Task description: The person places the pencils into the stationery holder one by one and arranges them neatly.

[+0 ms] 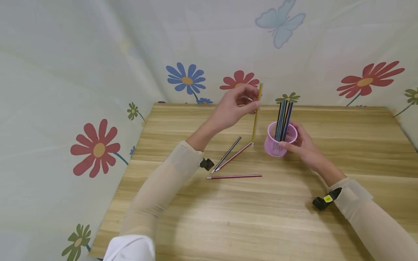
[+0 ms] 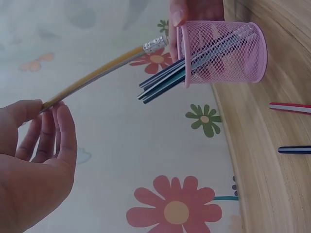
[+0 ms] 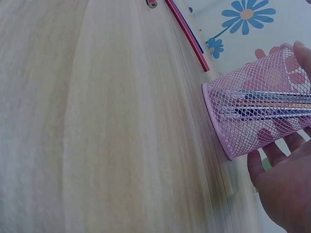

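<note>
My left hand (image 1: 236, 107) pinches a yellow pencil (image 1: 257, 115) near its upper end, between thumb and fingers. The pencil hangs almost upright, eraser end down, just left of a pink mesh pen cup (image 1: 275, 148). My right hand (image 1: 305, 146) grips the cup from its right side, thumb over the near rim. Several dark and teal pencils (image 2: 170, 77) stand in the cup, their ends poking above the rim. In the right wrist view, the fingers (image 3: 279, 155) curl beneath the mesh wall (image 3: 262, 107).
Left of the cup, a dark pencil (image 1: 226, 154) and a red pencil (image 1: 234, 156) lie slantwise, their eraser ends close together. Another red pencil (image 1: 234, 177) lies crosswise nearer the front of the wooden table (image 1: 261, 217). A flower-printed curtain (image 1: 209, 43) hangs behind the table.
</note>
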`<action>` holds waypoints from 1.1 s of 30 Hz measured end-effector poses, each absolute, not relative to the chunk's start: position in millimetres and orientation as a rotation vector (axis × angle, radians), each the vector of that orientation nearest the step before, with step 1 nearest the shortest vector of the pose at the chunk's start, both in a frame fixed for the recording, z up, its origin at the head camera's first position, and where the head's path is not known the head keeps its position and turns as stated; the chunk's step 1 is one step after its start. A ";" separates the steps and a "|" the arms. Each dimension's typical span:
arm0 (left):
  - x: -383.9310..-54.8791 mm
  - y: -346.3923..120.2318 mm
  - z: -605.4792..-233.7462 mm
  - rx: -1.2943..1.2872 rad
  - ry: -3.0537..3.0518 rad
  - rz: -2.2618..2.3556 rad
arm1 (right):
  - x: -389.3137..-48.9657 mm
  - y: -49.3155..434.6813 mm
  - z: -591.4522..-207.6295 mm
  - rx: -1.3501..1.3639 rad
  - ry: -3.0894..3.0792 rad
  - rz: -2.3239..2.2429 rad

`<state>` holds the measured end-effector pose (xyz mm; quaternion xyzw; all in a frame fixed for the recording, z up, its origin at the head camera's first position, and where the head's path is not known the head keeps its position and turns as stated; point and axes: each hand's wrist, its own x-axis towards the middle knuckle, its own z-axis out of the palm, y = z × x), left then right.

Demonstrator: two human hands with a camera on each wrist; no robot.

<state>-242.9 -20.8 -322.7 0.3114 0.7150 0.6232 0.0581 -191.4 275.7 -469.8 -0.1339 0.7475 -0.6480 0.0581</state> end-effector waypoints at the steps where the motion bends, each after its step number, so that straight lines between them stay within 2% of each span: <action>1: -243.7 -19.1 -322.5 0.939 2.175 1.883 | -191.3 276.1 -470.3 -0.415 2.275 -1.962; 10: -254.9 0.1 -325.4 0.898 2.182 1.975 | -190.9 276.2 -471.8 -0.419 2.262 -1.981; 15: -264.6 14.4 -335.1 0.961 2.141 2.091 | -193.0 276.6 -472.5 -0.424 2.274 -1.980; 19: -271.3 26.3 -345.0 0.906 2.121 2.138 | -194.2 277.1 -472.3 -0.426 2.271 -1.982; 33: -267.5 53.5 -384.4 0.838 2.319 1.912 | -192.9 276.5 -471.2 -0.416 2.264 -1.986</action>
